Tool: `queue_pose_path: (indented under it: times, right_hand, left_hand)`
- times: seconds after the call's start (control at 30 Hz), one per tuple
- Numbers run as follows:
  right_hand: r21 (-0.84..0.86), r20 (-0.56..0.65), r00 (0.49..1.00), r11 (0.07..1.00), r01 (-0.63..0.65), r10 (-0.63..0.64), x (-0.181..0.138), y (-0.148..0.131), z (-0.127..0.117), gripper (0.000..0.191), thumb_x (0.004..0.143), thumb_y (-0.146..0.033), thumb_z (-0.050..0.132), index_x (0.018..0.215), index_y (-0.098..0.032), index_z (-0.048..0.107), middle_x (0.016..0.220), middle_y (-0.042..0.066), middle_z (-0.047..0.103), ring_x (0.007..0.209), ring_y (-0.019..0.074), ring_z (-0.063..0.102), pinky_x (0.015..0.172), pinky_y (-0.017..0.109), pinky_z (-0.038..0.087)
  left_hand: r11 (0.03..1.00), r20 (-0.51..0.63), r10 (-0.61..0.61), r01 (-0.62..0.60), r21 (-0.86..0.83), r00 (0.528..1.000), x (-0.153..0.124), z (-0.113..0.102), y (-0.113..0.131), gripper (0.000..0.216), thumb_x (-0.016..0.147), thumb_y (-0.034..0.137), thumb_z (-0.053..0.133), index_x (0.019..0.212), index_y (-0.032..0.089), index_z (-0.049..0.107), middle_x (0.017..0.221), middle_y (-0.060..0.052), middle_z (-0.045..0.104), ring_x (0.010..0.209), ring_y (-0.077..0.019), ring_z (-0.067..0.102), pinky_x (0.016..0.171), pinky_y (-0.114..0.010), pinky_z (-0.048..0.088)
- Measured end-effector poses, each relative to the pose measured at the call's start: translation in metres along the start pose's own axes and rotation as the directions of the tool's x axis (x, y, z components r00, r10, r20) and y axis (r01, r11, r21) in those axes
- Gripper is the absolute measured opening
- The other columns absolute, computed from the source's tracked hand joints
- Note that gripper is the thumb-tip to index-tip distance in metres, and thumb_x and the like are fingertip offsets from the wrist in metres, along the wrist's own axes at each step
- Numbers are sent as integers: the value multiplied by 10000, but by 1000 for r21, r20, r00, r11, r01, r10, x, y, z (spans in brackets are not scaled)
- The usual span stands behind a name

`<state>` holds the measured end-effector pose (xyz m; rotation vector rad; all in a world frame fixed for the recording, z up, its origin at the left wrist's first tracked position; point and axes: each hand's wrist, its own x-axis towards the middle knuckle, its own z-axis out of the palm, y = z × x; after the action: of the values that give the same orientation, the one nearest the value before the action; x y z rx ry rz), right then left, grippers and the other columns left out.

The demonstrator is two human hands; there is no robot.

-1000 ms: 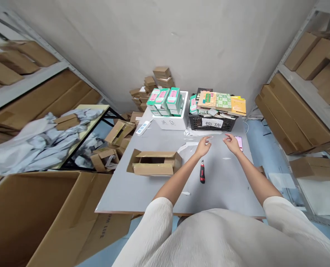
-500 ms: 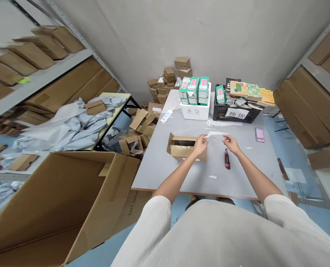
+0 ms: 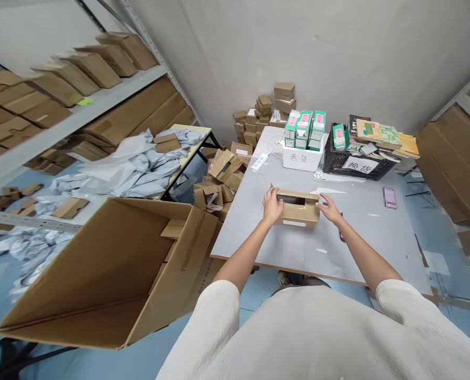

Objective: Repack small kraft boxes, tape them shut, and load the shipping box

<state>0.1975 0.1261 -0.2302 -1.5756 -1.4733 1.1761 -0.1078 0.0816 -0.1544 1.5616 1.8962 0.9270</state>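
A small brown cardboard box [image 3: 298,215] lies on the grey table [image 3: 242,232], its top flaps partly open over a dark gap, with clear tape along it. My left hand [image 3: 272,206] grips the box's left end, thumb at the opening. At the right end, my right hand [image 3: 329,209] has its fingers closed on the box edge. A red and black utility knife [image 3: 342,235] lies just right of the box, partly covered by my right forearm. Behind the box is a torn strip of white paper [image 3: 329,190].
At the table's back stand a white bin [image 3: 303,159] of green boxes and a black crate [image 3: 391,170] of books. A phone [image 3: 390,198] lies right, a power strip [image 3: 259,162] left. A large open carton [image 3: 171,285] stands left of the table, near shelves of boxes.
My hands have moved from beside the white paper strip onto both ends of the cardboard box. The box now sits squarely between them, its left flap raised less. My view has turned left.
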Motion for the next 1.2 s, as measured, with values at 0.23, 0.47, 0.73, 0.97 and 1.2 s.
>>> queue_pose_path:
  times: [0.23, 0.47, 0.73, 0.97, 1.2]
  right_hand:
    - [-39, 111, 992, 998, 56, -51, 3, 16, 16, 450, 827, -530, 792, 1194, -271, 821, 1520, 138, 624, 1530, 366, 492, 1285, 547, 410]
    - [-26, 161, 987, 1000, -1, 5, 8, 30, 23, 547, 761, -428, 750, 1278, -256, 705, 1451, 134, 669, 1235, 323, 697, 1157, 541, 541]
    - [49, 225, 970, 993, -110, 96, 8, 31, 23, 854, 773, -456, 814, 1571, -297, 554, 1309, 123, 750, 1003, 290, 774, 869, 463, 669]
    - [72, 277, 955, 988, -136, 111, 11, 18, 36, 815, 787, -419, 789, 1566, -285, 588, 1349, 129, 758, 1023, 288, 783, 802, 426, 688]
    - [103, 289, 954, 988, -111, 77, 16, -7, 86, 624, 819, -439, 700, 1403, -219, 686, 1489, 141, 702, 1166, 307, 748, 879, 432, 677]
  left_hand:
    - [972, -6, -218, 217, -87, 976, -9, -4, -21, 847, 908, 194, 651, 1699, 207, 348, 1633, -183, 567, 1519, -361, 538, 1281, -525, 405]
    - [978, 60, -190, 194, -71, 980, -12, 6, -23, 570, 985, 300, 633, 1548, 280, 549, 1550, -108, 679, 1506, -311, 576, 1286, -503, 394]
    - [981, 94, -195, 195, 9, 976, -15, 26, -31, 397, 975, 310, 642, 1362, 235, 690, 1521, -148, 677, 1518, -341, 530, 1297, -511, 392]
    - [902, -82, -433, 431, -41, 898, -14, 13, -48, 484, 999, 258, 586, 1479, 199, 596, 1622, -201, 550, 1466, -343, 590, 1247, -481, 450]
    - [920, -83, -392, 390, -39, 916, 1, -25, -82, 497, 1006, 247, 602, 1498, 176, 603, 1632, -198, 577, 1533, -344, 544, 1302, -461, 393]
